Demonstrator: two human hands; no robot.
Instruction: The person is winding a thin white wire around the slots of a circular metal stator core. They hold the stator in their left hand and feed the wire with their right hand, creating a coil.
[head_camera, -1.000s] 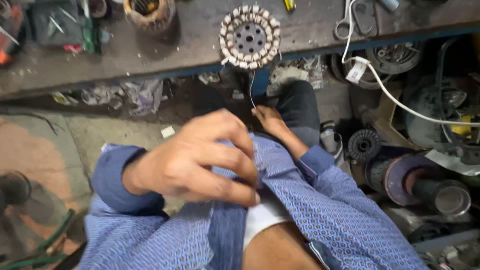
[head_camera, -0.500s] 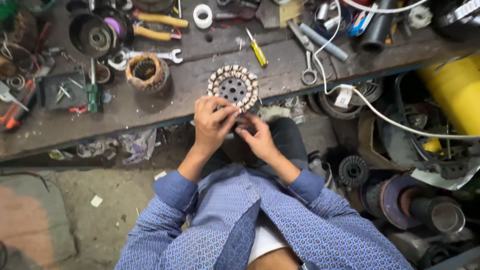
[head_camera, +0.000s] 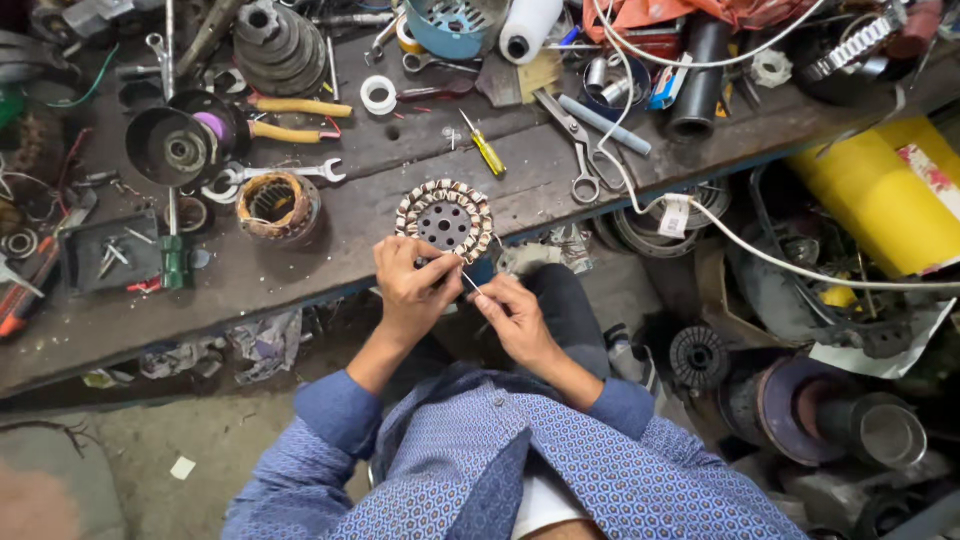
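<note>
Head view, frame centre: wound coil ring (head_camera: 444, 220) gripped by left hand (head_camera: 412, 285); thin wire (head_camera: 470, 283) pinched by right hand (head_camera: 512, 315); winding ends unfinished.

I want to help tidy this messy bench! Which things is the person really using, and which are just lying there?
In use:
round wound stator
left hand gripping its edge
right hand pinching a thin wire

Just lying about:
yellow-handled screwdriver
scissors
spanner
tape roll
copper-wound coil

A bare strip of the dark wooden tabletop (head_camera: 560, 190) lies right of the round copper-wound stator (head_camera: 444, 220). The copper coil ring (head_camera: 279, 206) blocks the left, the yellow-handled screwdriver (head_camera: 485, 148) and steel scissors (head_camera: 570, 150) crowd behind.
</note>
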